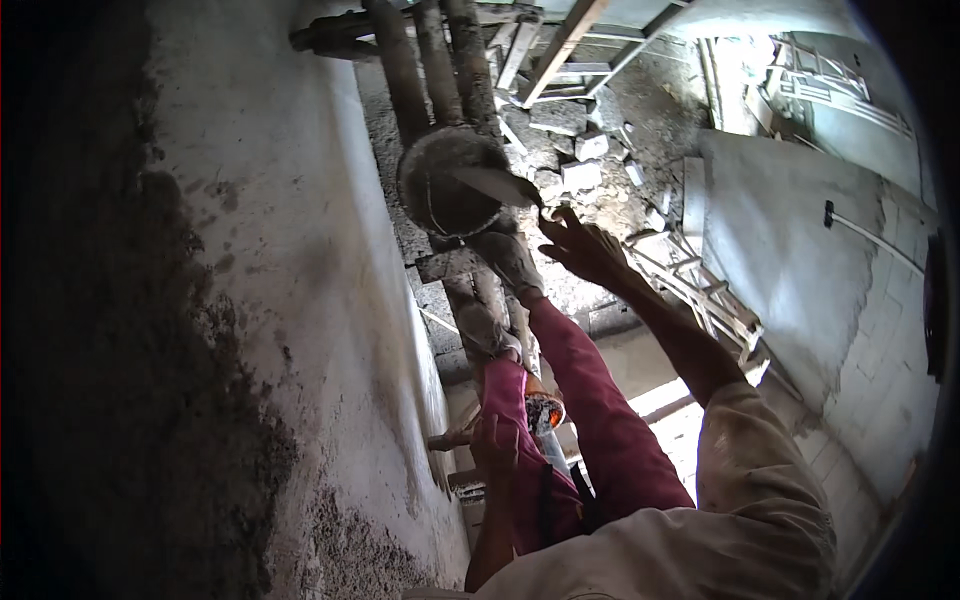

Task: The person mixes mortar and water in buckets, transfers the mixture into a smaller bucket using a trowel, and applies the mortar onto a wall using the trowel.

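The right hand (585, 245) reaches out, fingers closed around the handle of a trowel (497, 184) whose blade lies across the rim of a round mortar pan (440, 190) beside the plastered wall (290, 260). The left hand (497, 443) grips a wooden handle (450, 438) low by the knees.

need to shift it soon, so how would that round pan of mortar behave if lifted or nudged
The pan looks nearly full of dark mortar, so probably heavy for its size. It seems perched on narrow poles, so a nudge might tip it. Its rim looks crusted, so likely rough, not slippery. The right hand holds a trowel over it.
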`<action>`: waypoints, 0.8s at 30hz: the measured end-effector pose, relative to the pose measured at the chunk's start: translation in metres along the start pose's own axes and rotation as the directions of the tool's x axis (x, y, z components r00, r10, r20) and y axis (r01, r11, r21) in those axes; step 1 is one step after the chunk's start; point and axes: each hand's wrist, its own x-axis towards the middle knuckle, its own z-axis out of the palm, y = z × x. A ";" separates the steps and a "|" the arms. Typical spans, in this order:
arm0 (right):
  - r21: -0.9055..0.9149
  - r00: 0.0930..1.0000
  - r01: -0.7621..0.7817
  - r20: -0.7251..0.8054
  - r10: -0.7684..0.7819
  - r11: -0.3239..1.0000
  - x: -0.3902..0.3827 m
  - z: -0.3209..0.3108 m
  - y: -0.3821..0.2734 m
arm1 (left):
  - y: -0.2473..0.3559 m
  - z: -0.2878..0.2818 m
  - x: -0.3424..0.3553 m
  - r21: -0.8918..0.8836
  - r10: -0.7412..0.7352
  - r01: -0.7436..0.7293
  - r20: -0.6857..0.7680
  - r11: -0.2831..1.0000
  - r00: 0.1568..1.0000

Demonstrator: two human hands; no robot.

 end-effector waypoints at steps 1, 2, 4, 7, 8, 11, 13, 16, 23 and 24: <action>-0.005 0.993 -0.101 0.056 0.101 0.995 0.003 0.003 -0.007 | 0.010 -0.003 0.001 0.176 0.085 -0.096 0.070 0.980 0.994; -0.022 0.971 -0.209 0.114 0.210 0.978 0.008 0.006 -0.010 | 0.015 -0.001 0.001 0.173 0.075 -0.086 0.071 0.981 0.995; -0.210 0.972 -0.233 -0.051 0.227 0.949 0.038 0.019 -0.011 | 0.027 0.000 0.005 0.058 -0.105 0.103 0.036 0.993 0.994; -0.441 0.944 -0.245 -0.311 0.109 0.863 0.095 0.053 0.020 | 0.048 -0.003 0.010 0.034 -0.146 0.145 0.037 0.989 0.989; -0.400 0.953 -0.255 -0.256 0.160 0.880 0.113 0.065 0.010 | 0.042 -0.005 0.009 0.047 -0.169 0.167 0.024 0.985 0.985; -0.362 0.979 -0.196 -0.124 0.161 0.911 0.146 0.110 0.013 | 0.042 0.006 0.008 0.086 -0.176 0.177 -0.019 0.980 0.984; -0.080 0.938 -0.340 0.047 0.344 0.937 0.153 0.137 -0.004 | 0.048 -0.001 0.007 0.076 -0.258 0.258 -0.013 0.963 0.966; -0.068 0.992 -0.100 -0.082 0.094 0.993 0.175 0.175 0.053 | 0.064 0.020 0.015 0.028 -0.156 0.157 -0.026 0.987 0.987; 0.681 0.922 -0.366 0.359 0.147 0.634 0.147 0.162 0.023 | 0.050 0.004 0.009 0.075 -0.243 0.249 -0.080 0.965 0.967; 0.676 0.916 -0.386 0.362 0.174 0.628 0.137 0.154 0.032 | 0.053 0.007 0.011 0.070 -0.227 0.231 -0.065 0.970 0.972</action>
